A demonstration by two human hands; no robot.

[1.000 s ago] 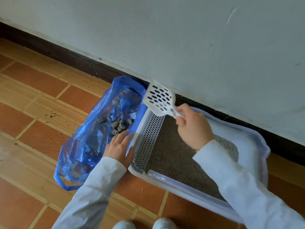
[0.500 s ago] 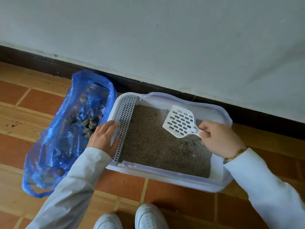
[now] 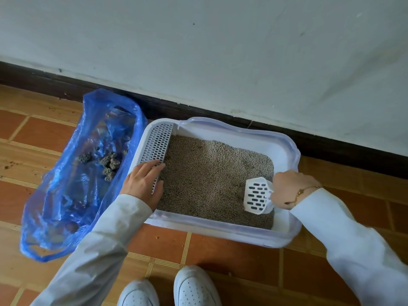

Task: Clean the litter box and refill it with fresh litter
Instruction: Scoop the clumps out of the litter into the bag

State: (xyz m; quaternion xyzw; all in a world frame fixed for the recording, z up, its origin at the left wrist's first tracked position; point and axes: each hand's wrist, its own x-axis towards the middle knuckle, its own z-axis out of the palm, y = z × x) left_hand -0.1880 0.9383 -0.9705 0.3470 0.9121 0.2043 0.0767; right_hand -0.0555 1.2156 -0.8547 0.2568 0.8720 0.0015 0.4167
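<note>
A white litter box (image 3: 284, 236) stands on the tiled floor against the wall, holding grey-brown litter (image 3: 205, 173). My left hand (image 3: 143, 183) rests flat on the perforated grate at the box's left rim, fingers straight. My right hand (image 3: 287, 189) grips the handle of a white slotted scoop (image 3: 257, 196), whose blade is low over the litter at the box's right front corner. Left of the box lies an open blue plastic bag (image 3: 72, 195) with several dark litter clumps (image 3: 108, 163) inside.
A dark baseboard (image 3: 331, 142) and a pale wall run behind the box. My two white shoes (image 3: 194, 288) are at the bottom edge, just in front of the box. Small crumbs dot the orange floor tiles (image 3: 44, 133).
My right hand carried the scoop from above the bag, across the box and down to the litter at the right front corner. My left hand shifted from the bag edge onto the grate.
</note>
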